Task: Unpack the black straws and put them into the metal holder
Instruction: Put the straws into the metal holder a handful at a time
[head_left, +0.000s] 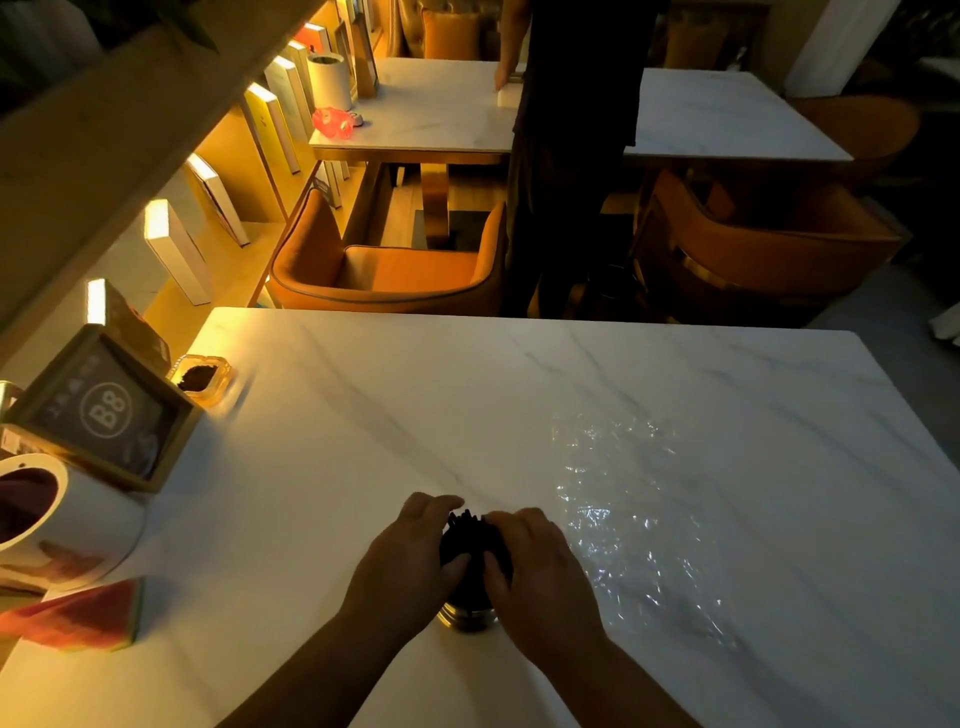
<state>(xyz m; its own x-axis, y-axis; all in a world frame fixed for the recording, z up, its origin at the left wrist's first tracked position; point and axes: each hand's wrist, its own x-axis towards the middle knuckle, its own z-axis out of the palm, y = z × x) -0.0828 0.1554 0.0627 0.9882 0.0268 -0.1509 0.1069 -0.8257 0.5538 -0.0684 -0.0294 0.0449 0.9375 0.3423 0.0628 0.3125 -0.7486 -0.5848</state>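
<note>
Black straws (470, 535) stand bunched in the metal holder (467, 618) on the marble table (415, 415), near its front edge. Your left hand (410, 561) and right hand (535, 566) cup the bundle from either side, fingers seemingly curled on it, though dim light blurs that. The straws are probably light, stiff and slick, and likely to splay, so hold them together mid-length. Clear wrap (623, 509) lies beside your right hand.

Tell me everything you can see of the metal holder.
The metal holder is mostly hidden: only its round, shiny, ribbed foot shows, upright on the white marble table. The black straws stand bunched in it, and the left hand and right hand grip that bundle from either side, covering the holder's body.
</note>
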